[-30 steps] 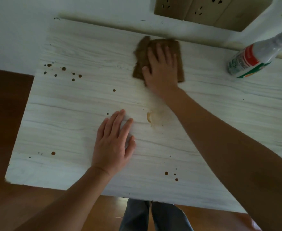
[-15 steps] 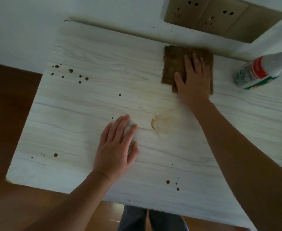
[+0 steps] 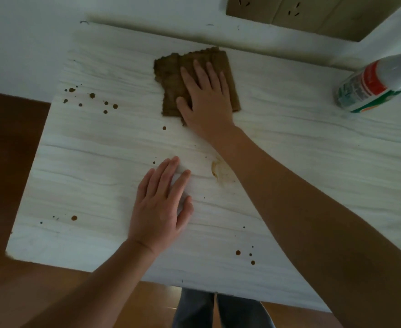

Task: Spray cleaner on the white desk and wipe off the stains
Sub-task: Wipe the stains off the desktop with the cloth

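The white wood-grain desk (image 3: 95,166) carries brown drops: a cluster at the far left (image 3: 91,95), one dot (image 3: 164,128) near the cloth, a drop at the front left (image 3: 74,218), a few at the front right (image 3: 238,252). A pale tan smear (image 3: 216,170) sits mid-desk beside my right forearm. My right hand (image 3: 206,100) lies flat on a folded brown cloth (image 3: 171,88) near the far edge, pressing it onto the desk. My left hand (image 3: 161,204) rests palm down on the desk, fingers apart, holding nothing. The spray bottle (image 3: 372,88) stands at the far right.
A white wall runs along the desk's far edge, with beige sockets (image 3: 289,10) set in it above the cloth. Brown wooden floor (image 3: 10,162) shows left of and in front of the desk. My legs in jeans (image 3: 218,308) stand at the front edge.
My right hand slid the brown cloth to the right along the far edge, then back to the left past its first spot. My left hand stayed in place.
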`<state>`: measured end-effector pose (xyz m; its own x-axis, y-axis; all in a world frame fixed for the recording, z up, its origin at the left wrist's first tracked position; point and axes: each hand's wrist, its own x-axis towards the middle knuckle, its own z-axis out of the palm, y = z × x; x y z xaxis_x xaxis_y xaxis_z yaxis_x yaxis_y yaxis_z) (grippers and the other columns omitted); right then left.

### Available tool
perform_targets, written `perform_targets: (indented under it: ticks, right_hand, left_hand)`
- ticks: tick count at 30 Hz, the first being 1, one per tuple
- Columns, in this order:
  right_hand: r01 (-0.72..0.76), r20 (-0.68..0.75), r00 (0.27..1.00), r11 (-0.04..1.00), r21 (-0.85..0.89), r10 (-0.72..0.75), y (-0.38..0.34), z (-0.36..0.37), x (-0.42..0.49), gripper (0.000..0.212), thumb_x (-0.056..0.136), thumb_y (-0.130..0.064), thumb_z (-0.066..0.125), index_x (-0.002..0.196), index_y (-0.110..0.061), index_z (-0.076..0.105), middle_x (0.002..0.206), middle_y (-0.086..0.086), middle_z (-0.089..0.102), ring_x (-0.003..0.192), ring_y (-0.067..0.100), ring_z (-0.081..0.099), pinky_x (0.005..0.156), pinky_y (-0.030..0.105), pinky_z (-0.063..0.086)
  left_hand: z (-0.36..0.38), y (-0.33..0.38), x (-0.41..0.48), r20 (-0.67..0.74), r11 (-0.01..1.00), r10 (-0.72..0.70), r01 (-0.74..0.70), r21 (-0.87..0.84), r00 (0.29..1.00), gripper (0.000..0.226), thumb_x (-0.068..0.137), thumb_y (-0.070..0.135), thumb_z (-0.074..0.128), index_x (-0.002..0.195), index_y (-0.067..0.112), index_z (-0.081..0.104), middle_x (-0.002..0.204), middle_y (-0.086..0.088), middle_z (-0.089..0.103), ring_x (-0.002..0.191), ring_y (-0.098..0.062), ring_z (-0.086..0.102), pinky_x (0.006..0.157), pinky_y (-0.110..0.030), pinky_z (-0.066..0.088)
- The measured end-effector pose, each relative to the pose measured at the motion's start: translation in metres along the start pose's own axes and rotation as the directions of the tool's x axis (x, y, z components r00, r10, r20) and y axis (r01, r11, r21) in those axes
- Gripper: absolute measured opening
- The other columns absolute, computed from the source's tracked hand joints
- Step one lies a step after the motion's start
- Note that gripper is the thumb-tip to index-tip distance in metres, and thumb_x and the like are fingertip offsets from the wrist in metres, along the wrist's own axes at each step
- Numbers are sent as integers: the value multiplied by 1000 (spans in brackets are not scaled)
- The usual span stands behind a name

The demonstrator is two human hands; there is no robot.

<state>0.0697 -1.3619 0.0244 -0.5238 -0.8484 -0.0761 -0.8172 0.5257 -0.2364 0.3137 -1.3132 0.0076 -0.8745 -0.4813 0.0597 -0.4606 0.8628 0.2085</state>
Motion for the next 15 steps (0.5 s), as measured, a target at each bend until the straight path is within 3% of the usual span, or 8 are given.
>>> perform_targets:
  ticks: [5,15]
  right_hand:
    - [-19,-26,999,999,32,20,28,-2,-41,66,102,-51,35,161,-25,22,169,5,15,157,26,7,127,42,-1]
    - [-265,-5,964,964,33,265,153,-31,-154,67,103,-50,37,162,-27,17,170,0,9,157,22,1,127,39,-2]
  left_hand:
    - [0,0,0,6,1000,-2,2,13,1000,53,103,41,41,149,16,46,165,-12,34,156,-27,26,126,-48,24]
    - [-7,5,2,13,1000,-25,25,-5,1000,55,99,40,41,146,13,49,162,-14,36,152,-33,30,121,-50,25]
